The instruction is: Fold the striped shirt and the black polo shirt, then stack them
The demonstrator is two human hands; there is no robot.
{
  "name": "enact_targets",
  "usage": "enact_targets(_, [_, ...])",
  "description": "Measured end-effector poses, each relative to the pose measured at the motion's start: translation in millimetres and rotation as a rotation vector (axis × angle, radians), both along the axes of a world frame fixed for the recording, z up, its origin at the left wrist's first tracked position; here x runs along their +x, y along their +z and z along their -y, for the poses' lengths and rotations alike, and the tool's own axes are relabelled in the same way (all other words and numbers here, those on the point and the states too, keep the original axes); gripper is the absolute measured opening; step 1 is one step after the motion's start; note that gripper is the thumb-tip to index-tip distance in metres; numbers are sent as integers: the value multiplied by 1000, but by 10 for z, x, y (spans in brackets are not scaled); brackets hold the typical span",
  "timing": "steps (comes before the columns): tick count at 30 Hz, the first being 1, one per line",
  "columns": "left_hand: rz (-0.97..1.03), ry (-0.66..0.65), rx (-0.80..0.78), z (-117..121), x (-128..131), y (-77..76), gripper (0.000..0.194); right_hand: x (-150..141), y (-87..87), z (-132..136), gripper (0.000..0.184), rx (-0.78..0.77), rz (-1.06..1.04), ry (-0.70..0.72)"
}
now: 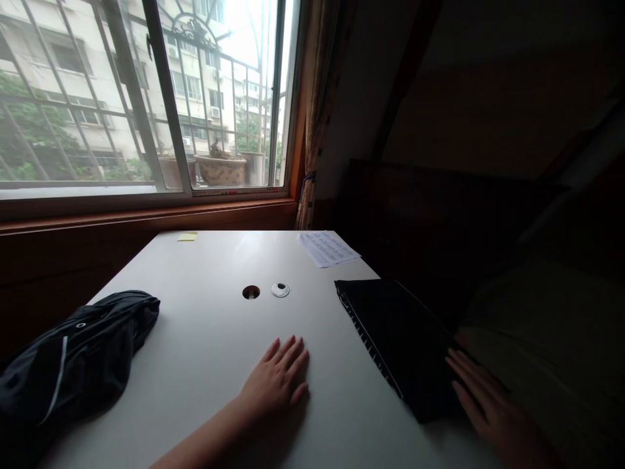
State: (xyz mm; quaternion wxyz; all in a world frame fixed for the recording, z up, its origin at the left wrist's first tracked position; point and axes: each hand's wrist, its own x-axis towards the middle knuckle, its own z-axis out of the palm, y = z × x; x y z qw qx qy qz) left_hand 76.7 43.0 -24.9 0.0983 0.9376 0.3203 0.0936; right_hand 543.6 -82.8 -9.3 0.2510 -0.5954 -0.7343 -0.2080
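My left hand lies palm down on the white table, its fingers stretched out and nothing held. At the right, my right hand rests with extended fingers on the edge of a folded black cloth. White stitch-like marks run along the cloth's left edge. My right thumb is at the near edge of the cloth, partly in shadow. Far to the left of my left hand, a dark bundled garment with a white stripe and a small eyelet hangs over the table's side.
Beyond my left hand are a round hole in the tabletop and a silvery ring-shaped cover. Printed sheets lie at the far right corner, a yellow sticky note at the far left. A barred window and a curtain stand behind.
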Motion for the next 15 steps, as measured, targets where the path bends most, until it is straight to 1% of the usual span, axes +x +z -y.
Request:
enact_targets(3, [53,-7,40,13,1,7,63,-488,134,-179,50,-67,30,94])
enact_targets(5, [101,-11,75,27,2,54,51,-800,149,-349,50,-103,18,143])
enact_targets(7, [129,14,88,41,-6,149,38,-1099,118,-554,49,-137,-2,181])
enact_targets(9, [137,76,92,51,-38,293,33,-1387,60,-773,49,-168,-20,234])
enact_targets(12, [138,187,121,65,-158,577,31,-1764,-49,-1066,46,-221,-50,317])
enact_targets(15, [113,250,132,115,-395,899,31,-1994,-159,-1245,43,-288,-85,360])
